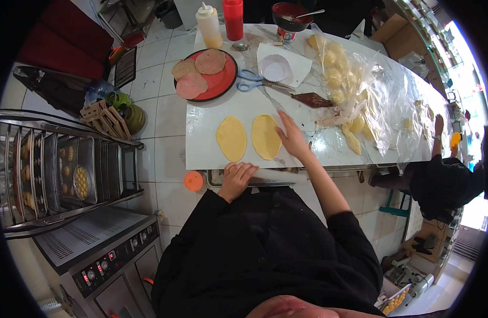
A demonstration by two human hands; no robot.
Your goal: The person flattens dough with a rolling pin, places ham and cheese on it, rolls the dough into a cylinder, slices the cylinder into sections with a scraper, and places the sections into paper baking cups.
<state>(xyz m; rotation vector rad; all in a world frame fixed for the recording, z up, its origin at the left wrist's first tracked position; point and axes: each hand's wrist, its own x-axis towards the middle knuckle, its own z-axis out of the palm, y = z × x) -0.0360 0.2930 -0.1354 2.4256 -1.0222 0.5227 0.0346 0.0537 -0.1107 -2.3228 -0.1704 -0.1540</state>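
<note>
2 flat dough ovals are lying bare on a table, meat slices still plated. The right hand is resting spread at 1's edge; the left hand is curling, grip unclear

Black top; left sleeve reaching near wrist, right sleeve ending near elbow; bare fingers.
</note>
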